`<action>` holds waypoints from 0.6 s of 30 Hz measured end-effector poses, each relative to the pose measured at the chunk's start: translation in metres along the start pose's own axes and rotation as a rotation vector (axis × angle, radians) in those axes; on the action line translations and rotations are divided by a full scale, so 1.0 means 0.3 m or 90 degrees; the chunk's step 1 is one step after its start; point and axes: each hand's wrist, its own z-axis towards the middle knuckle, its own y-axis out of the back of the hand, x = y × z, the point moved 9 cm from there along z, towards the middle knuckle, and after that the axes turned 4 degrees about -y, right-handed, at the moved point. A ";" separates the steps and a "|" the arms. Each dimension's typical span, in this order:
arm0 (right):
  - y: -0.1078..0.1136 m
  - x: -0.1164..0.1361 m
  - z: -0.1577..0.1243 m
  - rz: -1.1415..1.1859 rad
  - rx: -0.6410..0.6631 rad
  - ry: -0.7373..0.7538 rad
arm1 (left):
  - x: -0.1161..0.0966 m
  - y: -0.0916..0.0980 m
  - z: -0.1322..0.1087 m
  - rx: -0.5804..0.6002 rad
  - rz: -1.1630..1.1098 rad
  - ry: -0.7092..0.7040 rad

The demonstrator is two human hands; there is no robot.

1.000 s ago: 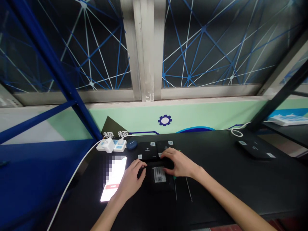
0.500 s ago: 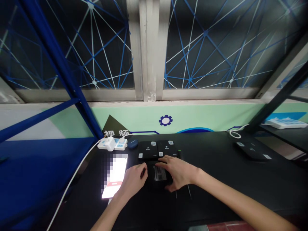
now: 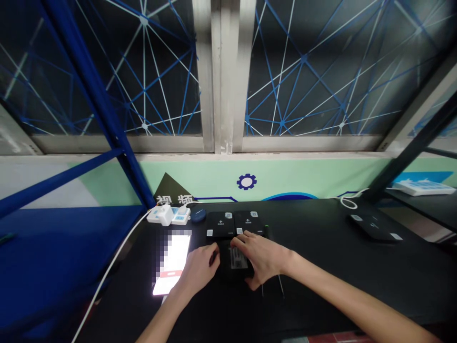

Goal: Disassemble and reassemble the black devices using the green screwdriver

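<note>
At the far left, a blue steel frame (image 3: 94, 102) stands in front of the window, and a white cable (image 3: 107, 271) runs up over the black table (image 3: 321, 290) to a white power strip (image 3: 167, 215) with a plug in it. Below the strip lies a smartphone (image 3: 171, 263); its screen is bright, but it is pixelated and cannot be read. Just right of the strip sits a small round dark-blue object (image 3: 198, 215), and I cannot tell what it is.

The left hand (image 3: 198, 269) is beside the phone, and its fingers (image 3: 213, 248) reach the left edge of a flat black box (image 3: 237, 257), which has a white label and lies on the table between the two hands. The right hand (image 3: 262, 257) lies over the right part of this box, with the fingers spread. The hands are apart, and I cannot tell if they grip the box. Behind it, two similar black boxes (image 3: 220, 224) (image 3: 249, 222) lie side by side. Two thin metal rods (image 3: 281, 286) lie just below the right hand. Well apart to the right is another black box (image 3: 374, 227), with a coiled white cable (image 3: 348, 202) behind it.
</note>
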 end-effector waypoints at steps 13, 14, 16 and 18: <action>0.090 -0.133 0.017 -0.006 -0.053 -0.055 | -0.008 0.003 -0.002 -0.004 -0.011 -0.008; 0.094 -0.147 0.026 -0.005 -0.061 -0.055 | -0.009 0.002 -0.002 -0.003 -0.012 -0.008; 0.100 -0.175 0.044 -0.002 -0.075 -0.059 | -0.010 0.001 -0.002 0.001 -0.012 -0.008; 0.099 -0.202 0.061 0.010 -0.079 -0.063 | -0.010 -0.001 -0.002 0.005 -0.010 -0.007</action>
